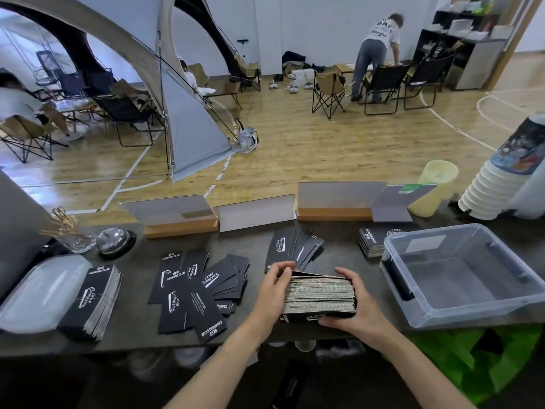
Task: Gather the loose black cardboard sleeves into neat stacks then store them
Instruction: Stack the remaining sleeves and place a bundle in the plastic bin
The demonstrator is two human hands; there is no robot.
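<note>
holding stack (320, 293) edge-up with left hand (274, 287) and right hand (354, 311), fingers (343, 273) curled round its ends, just left of bin (460, 315), right of loose sleeves (194, 287) on table (135, 320).

Presents two forearms (233, 358), bare along the whole visible length, lean and even in outline. Shows the left hand (274, 287) bare and slim, with long fingers (284, 265) tapering to rounded tips. Shows the right hand (359, 308) of matching build, likewise bare, fingers equally slender. Has narrow, uncovered wrists (382, 335). Leaves upper arms, shoulders and clothing outside the frame: not assessable. Blurs slightly towards the elbows.
</note>
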